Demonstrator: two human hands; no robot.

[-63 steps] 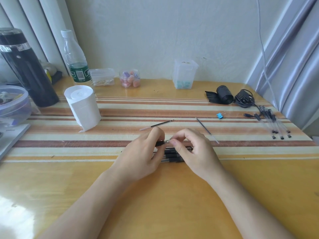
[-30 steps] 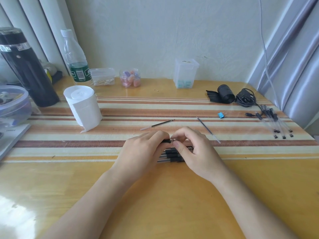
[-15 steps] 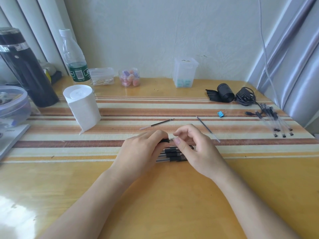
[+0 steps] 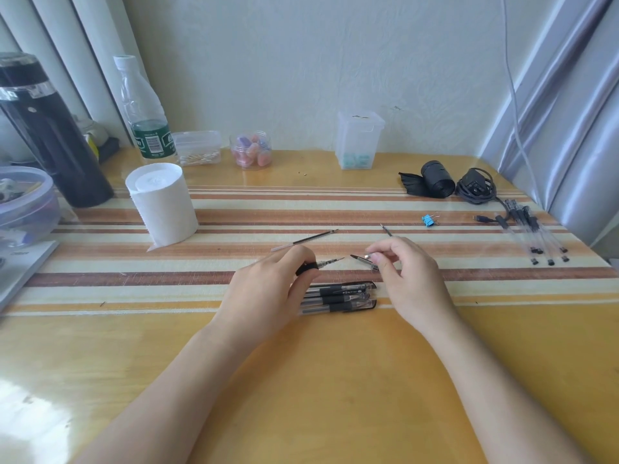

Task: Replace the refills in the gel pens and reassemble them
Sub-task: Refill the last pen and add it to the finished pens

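Note:
My left hand (image 4: 268, 293) grips a gel pen barrel (image 4: 306, 268) by its black grip, and the refill tip (image 4: 331, 261) sticks out bare to the right. My right hand (image 4: 405, 279) pinches the small unscrewed nose cone (image 4: 360, 258) a short gap to the right of that tip. Three capped black gel pens (image 4: 338, 298) lie side by side on the table just below both hands. One loose refill (image 4: 304, 240) lies beyond my left hand, and another loose refill (image 4: 386, 230) lies beyond my right hand, partly hidden by it.
A toilet paper roll (image 4: 162, 202) stands at the left, with a black flask (image 4: 50, 135) and a water bottle (image 4: 142, 112) behind it. Several clear pens (image 4: 532, 232) lie at the right edge near a black cable bundle (image 4: 475, 185) and a blue binder clip (image 4: 428, 220).
My hands were together at the pen's tip. Now they have drawn apart: the nose cone is off in my right hand and the refill tip is exposed.

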